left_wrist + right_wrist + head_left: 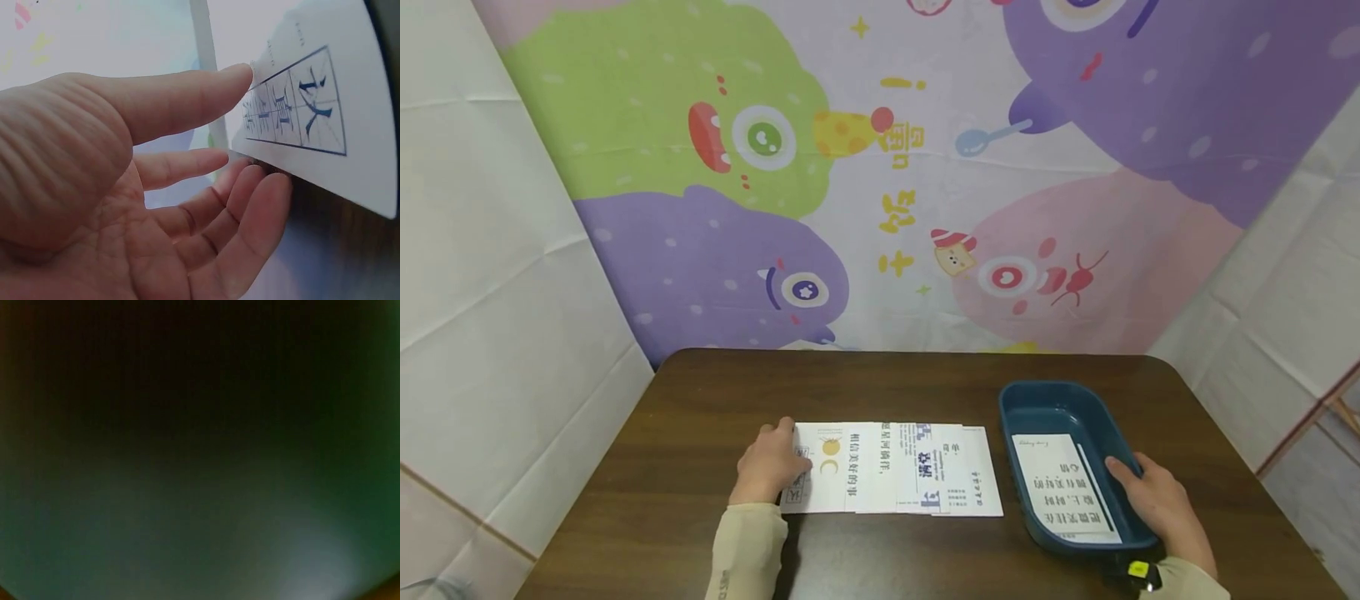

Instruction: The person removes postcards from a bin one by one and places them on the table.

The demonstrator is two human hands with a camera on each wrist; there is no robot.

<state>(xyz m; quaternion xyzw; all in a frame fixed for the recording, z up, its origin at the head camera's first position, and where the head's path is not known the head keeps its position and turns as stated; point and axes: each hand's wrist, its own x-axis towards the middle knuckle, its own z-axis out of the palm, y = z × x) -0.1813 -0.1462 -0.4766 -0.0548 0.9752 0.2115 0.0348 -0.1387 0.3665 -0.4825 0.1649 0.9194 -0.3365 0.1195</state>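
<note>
Several white printed cards [876, 471] lie overlapping in a row on the brown table. At the row's left end, my left hand [769, 462] pinches the end card; in the left wrist view its thumb [237, 81] lies on the face of that card [369, 144], and the curled fingers are at its edge. My right hand [1161, 496] grips the right rim of a dark blue tray [1060, 404], thumb over the inner side. Inside the tray lie white cards [1060, 487] with dark writing. The right wrist view is dark and blurred.
The wooden table [880, 383] has rounded far corners. Behind it hangs a cloth [880, 183] printed with cartoon monsters, with white sheets [512, 292] at both sides. The tray stands just right of the card row.
</note>
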